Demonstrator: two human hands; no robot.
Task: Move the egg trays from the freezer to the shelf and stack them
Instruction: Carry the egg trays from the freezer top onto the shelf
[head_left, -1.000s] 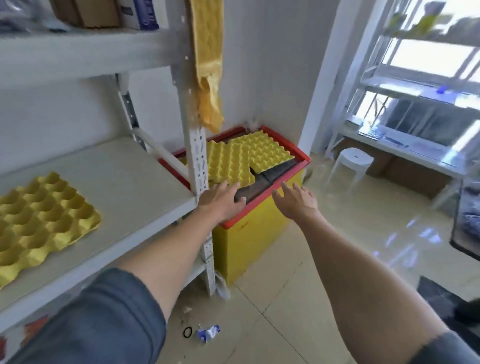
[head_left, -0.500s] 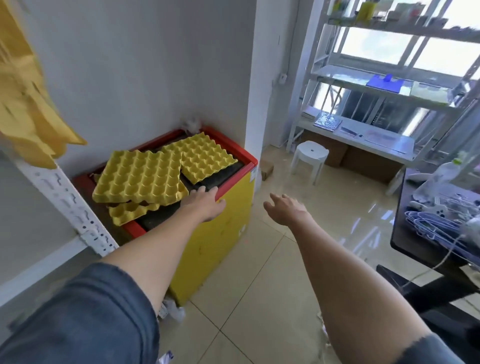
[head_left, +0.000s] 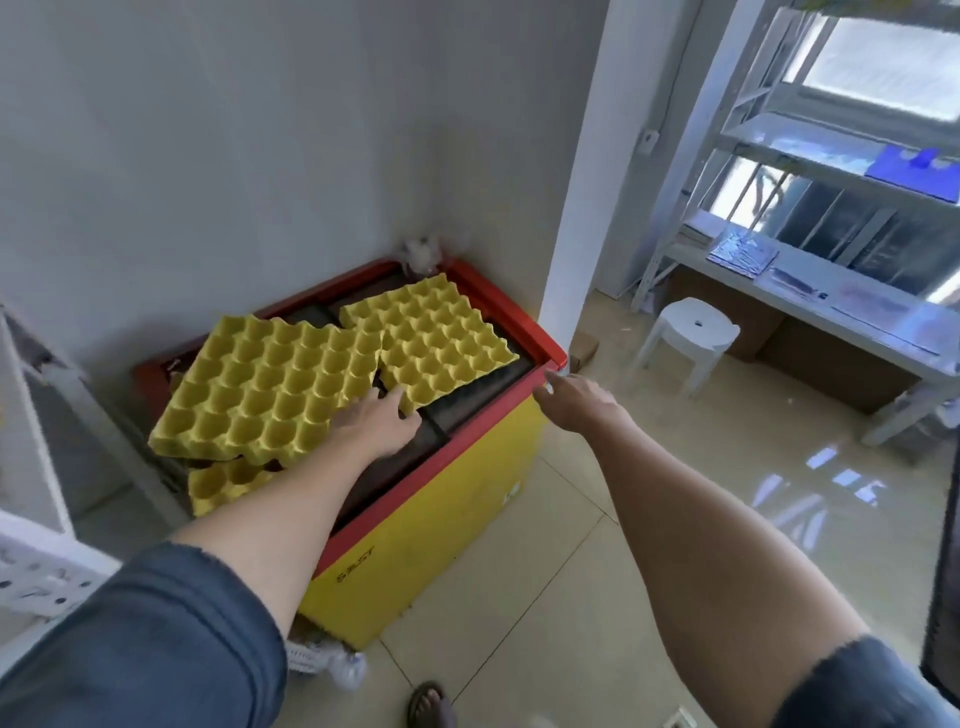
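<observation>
1. Three yellow egg trays lie on the dark lid of the red-rimmed yellow freezer (head_left: 431, 525): a near-left tray (head_left: 270, 387), a far-right tray (head_left: 431, 338) just beside it, and a lower tray (head_left: 228, 480) partly hidden under the near-left one.
2. The left hand (head_left: 376, 423) is open, fingers spread, resting at the junction of the two upper trays; it grips nothing yet.
3. The right hand (head_left: 579, 400) is open and empty, held in the air just beside the freezer's right corner.
4. Step in hand, as judged: reaching for the next pick-up; no tray is lifted.
5. The next move calls for closing both hands on opposite edges of one tray, lifting it level, and turning left toward the shelf (head_left: 31, 561), only whose white frame shows at the left edge.
</observation>
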